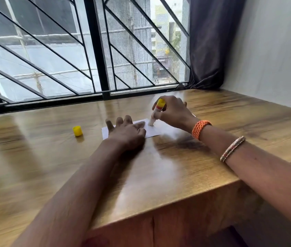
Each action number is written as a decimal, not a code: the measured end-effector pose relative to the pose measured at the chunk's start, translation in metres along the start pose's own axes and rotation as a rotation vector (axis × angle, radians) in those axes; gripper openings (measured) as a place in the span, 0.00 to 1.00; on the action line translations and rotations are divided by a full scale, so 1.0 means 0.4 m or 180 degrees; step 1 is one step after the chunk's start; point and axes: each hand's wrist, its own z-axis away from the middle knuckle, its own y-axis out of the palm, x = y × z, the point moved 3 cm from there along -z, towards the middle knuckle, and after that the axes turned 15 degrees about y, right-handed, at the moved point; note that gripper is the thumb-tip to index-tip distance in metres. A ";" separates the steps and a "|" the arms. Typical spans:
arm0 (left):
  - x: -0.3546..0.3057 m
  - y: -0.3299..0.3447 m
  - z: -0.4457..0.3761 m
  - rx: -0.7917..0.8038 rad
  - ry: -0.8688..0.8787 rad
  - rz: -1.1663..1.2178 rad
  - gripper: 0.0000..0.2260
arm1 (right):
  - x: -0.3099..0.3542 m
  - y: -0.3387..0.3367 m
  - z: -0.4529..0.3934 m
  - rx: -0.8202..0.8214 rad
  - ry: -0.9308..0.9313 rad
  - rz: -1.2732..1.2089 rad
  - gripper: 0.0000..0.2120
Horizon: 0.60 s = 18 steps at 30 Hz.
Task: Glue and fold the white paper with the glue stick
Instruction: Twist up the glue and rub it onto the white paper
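A small white paper (154,131) lies flat on the wooden table (159,166). My left hand (126,132) rests flat on the paper's left half with its fingers spread. My right hand (172,112) grips a glue stick (157,111) with a yellow end and a white body, held tip down. The tip touches the paper just right of my left fingers. The stick's yellow cap (77,131) stands on the table, apart to the left of the paper.
A window with a black metal grille (98,50) runs along the table's far edge. A dark curtain (210,41) hangs at the back right beside a white wall (275,50). The table's near edge drops off at the lower right.
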 end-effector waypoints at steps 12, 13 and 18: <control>-0.001 0.006 0.004 -0.0199 -0.0041 -0.0050 0.21 | -0.014 -0.036 0.056 -0.0016 -0.0023 -0.0037 0.07; -0.001 0.006 0.003 -0.0212 -0.0044 -0.0048 0.21 | -0.017 -0.040 0.061 -0.0006 -0.0026 -0.0052 0.07; 0.001 0.004 0.006 -0.0278 -0.0154 0.0124 0.20 | -0.030 -0.058 0.074 0.0090 -0.0058 -0.0099 0.06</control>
